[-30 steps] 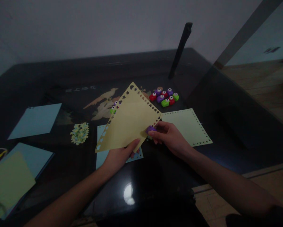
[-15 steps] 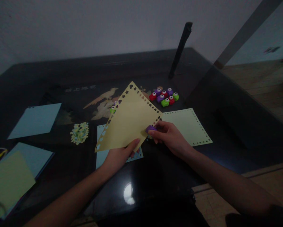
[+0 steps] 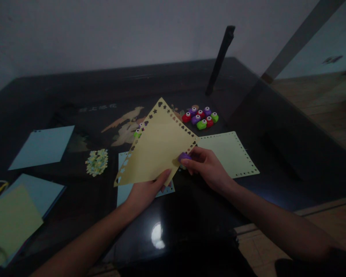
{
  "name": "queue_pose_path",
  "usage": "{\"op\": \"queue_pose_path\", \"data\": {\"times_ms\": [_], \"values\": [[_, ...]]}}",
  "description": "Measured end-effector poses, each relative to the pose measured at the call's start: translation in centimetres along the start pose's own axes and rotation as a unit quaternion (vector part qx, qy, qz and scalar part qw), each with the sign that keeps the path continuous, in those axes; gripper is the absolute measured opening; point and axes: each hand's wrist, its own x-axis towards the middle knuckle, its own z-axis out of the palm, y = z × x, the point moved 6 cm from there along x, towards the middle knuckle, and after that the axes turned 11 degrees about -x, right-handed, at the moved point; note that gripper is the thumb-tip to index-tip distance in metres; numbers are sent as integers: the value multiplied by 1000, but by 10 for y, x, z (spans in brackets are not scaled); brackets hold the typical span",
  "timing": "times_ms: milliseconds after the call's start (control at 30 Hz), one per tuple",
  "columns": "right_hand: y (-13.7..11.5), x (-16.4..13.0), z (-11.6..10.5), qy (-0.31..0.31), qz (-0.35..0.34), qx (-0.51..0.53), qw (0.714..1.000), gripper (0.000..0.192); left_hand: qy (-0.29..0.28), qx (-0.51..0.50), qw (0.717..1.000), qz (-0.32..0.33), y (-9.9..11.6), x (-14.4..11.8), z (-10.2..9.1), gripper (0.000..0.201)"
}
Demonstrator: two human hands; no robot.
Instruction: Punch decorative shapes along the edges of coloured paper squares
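My left hand (image 3: pixel 151 188) pinches the lower corner of a yellow sheet of paper (image 3: pixel 158 150), thumb on top. Heart, star and flower-like holes run along three of the sheet's edges. Between the thumb and fingers of my right hand (image 3: pixel 206 165) is a small purple craft punch (image 3: pixel 184 156), at the sheet's lower right edge. Whether the punch is pressed down cannot be made out. Partly hidden under the yellow sheet lies a blue sheet (image 3: pixel 125 194) with punched edges. To the right rests a pale green sheet (image 3: pixel 224 152), small holes along its borders.
Several red, purple and green punches (image 3: pixel 201 124) cluster at the back. A pile of paper cutouts (image 3: pixel 97 162) lies left of the hands. Further left are a blue sheet (image 3: pixel 44 146) and a stack of yellow-green paper (image 3: pixel 14 219). A dark upright post (image 3: pixel 221 59) rises behind.
Almost nothing differs. The yellow sheet's left corner has shifted very slightly left and down, while both hands keep their places.
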Motion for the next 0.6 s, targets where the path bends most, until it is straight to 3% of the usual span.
{"op": "queue_pose_path", "data": {"times_ms": [267, 600], "values": [[3, -2, 2, -16, -18, -6, 1000, 23, 10, -121, 993, 16, 3, -2, 5, 25], [5, -2, 0, -9, -14, -17, 1000, 22, 18, -128, 991, 33, 5, -1, 7, 23]]}}
